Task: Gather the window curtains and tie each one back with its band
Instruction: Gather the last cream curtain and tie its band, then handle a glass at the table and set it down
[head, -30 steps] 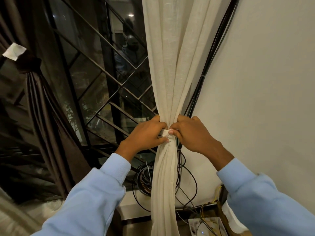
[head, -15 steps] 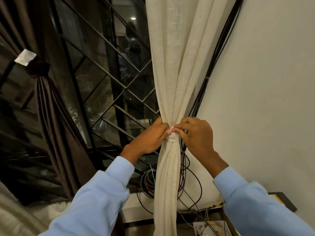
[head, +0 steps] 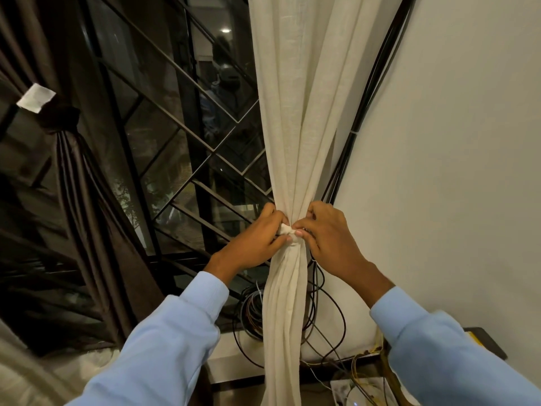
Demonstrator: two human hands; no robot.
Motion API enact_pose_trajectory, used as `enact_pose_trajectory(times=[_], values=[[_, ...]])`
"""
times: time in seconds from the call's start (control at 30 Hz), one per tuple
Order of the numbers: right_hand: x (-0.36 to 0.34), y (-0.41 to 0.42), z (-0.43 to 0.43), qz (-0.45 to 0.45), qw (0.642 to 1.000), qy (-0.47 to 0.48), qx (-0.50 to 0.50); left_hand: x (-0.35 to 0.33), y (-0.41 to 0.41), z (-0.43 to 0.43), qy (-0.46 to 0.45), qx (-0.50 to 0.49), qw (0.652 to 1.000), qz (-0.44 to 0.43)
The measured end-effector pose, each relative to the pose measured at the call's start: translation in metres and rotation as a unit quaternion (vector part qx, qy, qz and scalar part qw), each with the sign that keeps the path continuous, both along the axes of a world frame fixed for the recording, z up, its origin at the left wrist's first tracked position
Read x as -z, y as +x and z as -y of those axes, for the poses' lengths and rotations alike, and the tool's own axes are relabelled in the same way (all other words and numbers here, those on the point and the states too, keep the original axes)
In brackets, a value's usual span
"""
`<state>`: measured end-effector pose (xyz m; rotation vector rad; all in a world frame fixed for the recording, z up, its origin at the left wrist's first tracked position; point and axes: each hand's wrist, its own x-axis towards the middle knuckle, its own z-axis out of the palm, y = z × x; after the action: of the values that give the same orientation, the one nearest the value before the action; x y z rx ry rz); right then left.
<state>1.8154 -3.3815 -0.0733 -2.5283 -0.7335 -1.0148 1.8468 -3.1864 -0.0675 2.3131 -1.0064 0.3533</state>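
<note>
A cream curtain [head: 295, 118] hangs at the right side of the window, gathered into a narrow waist at mid-height. A cream band [head: 288, 232] wraps that waist, with a small knot of cloth at the front. My left hand [head: 257, 240] pinches the band's knot from the left. My right hand [head: 325, 232] pinches it from the right, fingertips meeting the left thumb. At the far left, a dark brown curtain [head: 87, 194] hangs gathered under a dark band [head: 60, 118] with a white tag [head: 35, 98].
A barred window [head: 181, 148] with dark glass lies behind the curtains. Black cables [head: 363, 118] run down the white wall [head: 453, 142] into a tangled coil [head: 254, 312] on the sill. A low table edge [head: 486, 341] shows at the lower right.
The view has shifted a little and both hands sit slightly lower in it. My fingers have worked at the knot, which now stands out more between them.
</note>
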Motion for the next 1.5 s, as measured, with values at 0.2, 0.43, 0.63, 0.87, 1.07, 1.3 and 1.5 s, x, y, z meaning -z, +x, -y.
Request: enact_pose_trajectory(times=[0.2,0.43,0.63,0.87,1.07,1.3,1.5], values=[[0.007,0.004,0.003,-0.123,0.962,0.242,-0.024,0.034,-0.005,0.009,-0.296,0.026,0.952,-0.072],[0.058,0.008,-0.007,-0.379,0.751,0.536,-0.075,0.067,-0.004,0.029,-0.212,-0.106,0.969,-0.076],[0.088,0.010,-0.019,-0.245,0.840,0.483,0.020,0.075,-0.009,0.039,-0.130,-0.135,0.980,-0.068],[0.109,0.003,-0.020,-0.205,0.830,0.515,0.067,0.073,0.003,0.029,-0.091,-0.112,0.979,-0.147],[0.117,-0.005,-0.016,-0.194,0.830,0.522,0.035,0.111,-0.019,0.016,-0.051,-0.175,0.961,-0.209],[0.146,-0.025,-0.038,-0.493,0.743,0.449,-0.053,0.149,-0.061,0.008,-0.046,-0.168,0.947,-0.269],[0.184,-0.046,-0.067,-0.558,0.715,0.416,-0.064,0.181,-0.100,-0.018,-0.050,-0.233,0.931,-0.276]])
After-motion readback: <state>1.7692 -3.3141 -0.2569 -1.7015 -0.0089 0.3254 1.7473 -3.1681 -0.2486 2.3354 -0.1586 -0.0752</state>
